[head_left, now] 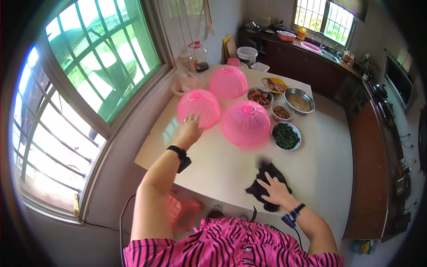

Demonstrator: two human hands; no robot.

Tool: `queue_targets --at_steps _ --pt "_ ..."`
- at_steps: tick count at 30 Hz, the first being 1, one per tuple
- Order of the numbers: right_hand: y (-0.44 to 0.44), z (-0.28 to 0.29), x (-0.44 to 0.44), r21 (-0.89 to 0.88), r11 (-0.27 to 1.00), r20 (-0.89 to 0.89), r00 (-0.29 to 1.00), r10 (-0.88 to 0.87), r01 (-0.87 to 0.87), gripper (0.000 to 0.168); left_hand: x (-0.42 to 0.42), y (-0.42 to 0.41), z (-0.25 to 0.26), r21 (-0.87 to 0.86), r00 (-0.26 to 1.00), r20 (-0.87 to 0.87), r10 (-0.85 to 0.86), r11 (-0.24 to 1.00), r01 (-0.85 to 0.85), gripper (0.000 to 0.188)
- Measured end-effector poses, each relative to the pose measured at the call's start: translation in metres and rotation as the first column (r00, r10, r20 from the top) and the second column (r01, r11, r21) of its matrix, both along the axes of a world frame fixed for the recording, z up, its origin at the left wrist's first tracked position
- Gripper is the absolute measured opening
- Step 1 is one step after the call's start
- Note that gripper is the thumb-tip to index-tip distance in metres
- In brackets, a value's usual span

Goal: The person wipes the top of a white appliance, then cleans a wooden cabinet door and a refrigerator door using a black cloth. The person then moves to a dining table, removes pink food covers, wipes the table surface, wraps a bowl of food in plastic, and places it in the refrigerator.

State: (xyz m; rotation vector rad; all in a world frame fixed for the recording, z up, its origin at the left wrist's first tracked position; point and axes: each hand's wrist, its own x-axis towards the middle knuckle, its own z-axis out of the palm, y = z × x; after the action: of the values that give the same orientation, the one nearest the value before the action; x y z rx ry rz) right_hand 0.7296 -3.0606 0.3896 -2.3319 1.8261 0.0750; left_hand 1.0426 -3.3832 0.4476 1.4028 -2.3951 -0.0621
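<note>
My left hand (190,129) is at the near side of a pink mesh food cover (204,108), fingers spread; whether it touches the cover I cannot tell. My right hand (276,191) lies spread on a black cloth (258,191) near the table's front edge. Two more pink mesh covers stand on the pale table (213,163), one farther back (229,83) and one in the middle (246,125). To their right are a plate of dark leafy greens (286,136), a bowl of brown food (281,111), a bowl of reddish food (260,96), a yellow dish (276,85) and a metal bowl (299,100).
By the window, a clear bag (186,81) and a glass jar with a red lid (199,56) stand at the table's left back edge. A white bucket (247,54) stands behind the table. A red plastic stool (183,207) is below its front edge. A counter with a sink (330,56) runs behind.
</note>
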Motion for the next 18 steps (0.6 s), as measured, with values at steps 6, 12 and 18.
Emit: queue_targets --at_steps 6,12,18 --pt "0.031 0.007 -0.031 0.018 0.844 0.003 0.844 -0.536 0.536 0.08 -0.048 -0.079 -0.005 -0.09 0.954 0.256 -0.153 0.979 0.181 0.073" --pt "0.028 -0.007 -0.072 -0.031 0.384 -0.061 0.382 -0.922 0.923 0.082 -0.042 -0.117 -0.041 0.04 0.921 0.34 -0.191 0.981 0.189 0.077" --pt "0.016 -0.014 -0.073 0.011 0.358 -0.188 0.354 -0.916 0.934 0.08 0.062 -0.107 -0.044 0.018 0.929 0.347 -0.13 0.991 0.132 0.08"
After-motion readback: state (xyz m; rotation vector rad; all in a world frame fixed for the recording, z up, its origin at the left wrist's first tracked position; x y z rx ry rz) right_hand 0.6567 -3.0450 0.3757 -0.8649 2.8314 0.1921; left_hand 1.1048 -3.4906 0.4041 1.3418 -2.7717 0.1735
